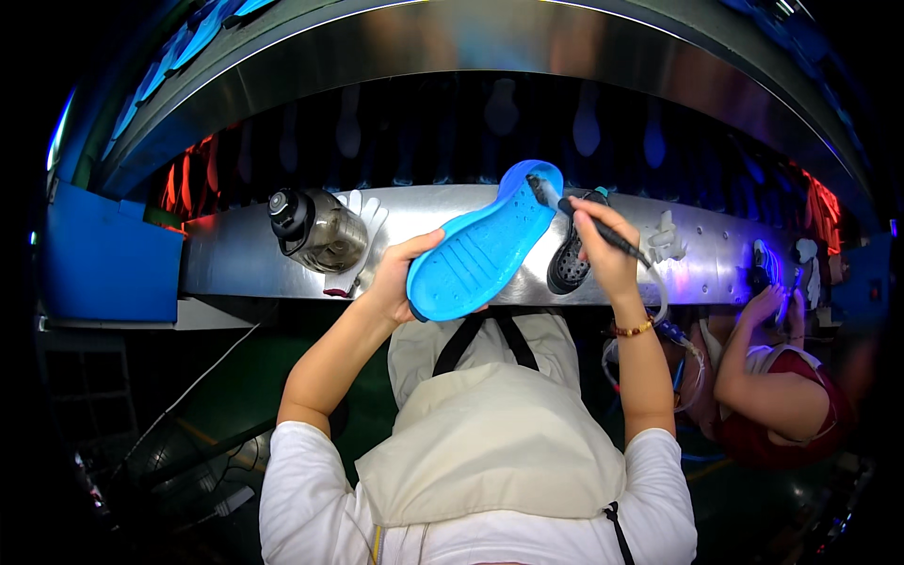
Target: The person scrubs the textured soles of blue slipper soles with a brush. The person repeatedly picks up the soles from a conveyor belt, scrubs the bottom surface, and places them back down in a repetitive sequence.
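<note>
A bright blue shoe sole [471, 268] lies tilted across my left hand [395, 273], whose thumb rests on its rim with the fingers underneath. Its cupped inner side faces up, showing ridges and small holes. My right hand [610, 243] is closed around a black-handled brush [603, 226] with a pale hose trailing from its back end. The dark bristle tip touches the inside of the sole's far, narrower end. Behind my right hand, a black perforated sole-shaped piece [568, 259] lies on the metal bench.
A dark translucent bottle [320, 231] stands on the metal bench [226, 250] at left, beside a white glove [369, 212]. Another pale glove [667, 237] lies at right. Beyond the bench, soles hang or lie in a dark opening under a metal hood [452, 42]. A co-worker [782, 395] sits at right.
</note>
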### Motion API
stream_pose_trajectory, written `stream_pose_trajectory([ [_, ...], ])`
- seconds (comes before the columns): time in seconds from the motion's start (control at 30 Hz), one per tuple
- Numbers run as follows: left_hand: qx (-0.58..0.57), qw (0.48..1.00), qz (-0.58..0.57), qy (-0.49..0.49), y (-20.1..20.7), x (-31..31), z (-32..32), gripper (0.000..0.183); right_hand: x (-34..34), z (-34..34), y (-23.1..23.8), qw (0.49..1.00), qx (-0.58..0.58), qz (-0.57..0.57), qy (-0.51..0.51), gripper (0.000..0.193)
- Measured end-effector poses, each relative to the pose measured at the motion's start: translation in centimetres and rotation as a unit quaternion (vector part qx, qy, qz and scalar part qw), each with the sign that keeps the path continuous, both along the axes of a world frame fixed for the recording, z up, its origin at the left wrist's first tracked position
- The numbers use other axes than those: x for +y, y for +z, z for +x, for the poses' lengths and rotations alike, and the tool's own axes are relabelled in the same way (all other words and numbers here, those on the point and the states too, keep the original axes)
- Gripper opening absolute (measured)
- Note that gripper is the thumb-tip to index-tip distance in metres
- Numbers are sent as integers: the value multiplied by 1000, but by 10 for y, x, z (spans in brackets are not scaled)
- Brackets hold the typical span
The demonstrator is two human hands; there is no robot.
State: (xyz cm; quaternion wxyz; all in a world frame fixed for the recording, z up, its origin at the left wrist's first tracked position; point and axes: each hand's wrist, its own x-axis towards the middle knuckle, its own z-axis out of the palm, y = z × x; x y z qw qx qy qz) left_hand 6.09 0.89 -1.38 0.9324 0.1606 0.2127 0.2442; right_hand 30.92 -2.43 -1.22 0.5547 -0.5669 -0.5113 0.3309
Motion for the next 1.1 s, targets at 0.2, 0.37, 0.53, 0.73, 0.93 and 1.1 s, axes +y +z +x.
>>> stream_pose_trajectory([
  [0.2,67,996,48,37,3,7,6,58,-24,-32,2,980,-147,118,60,21],
  [0.37,152,931,309,124,55,21,-24,59,-48,-2,11,928,286,5,237,18],
  [0.53,-91,909,352,204,147,85,-3,60,-41,6,-6,938,311,-14,155,21],
  [0.73,-200,859,76,465,164,196,20,75,-36,6,-16,921,353,9,164,23],
  [0.93,55,869,313,379,181,203,90,62,-42,30,-31,917,394,-4,67,20],
  [1.1,488,568,614,249,202,273,163,62,-39,31,-39,912,408,-13,35,25],
])
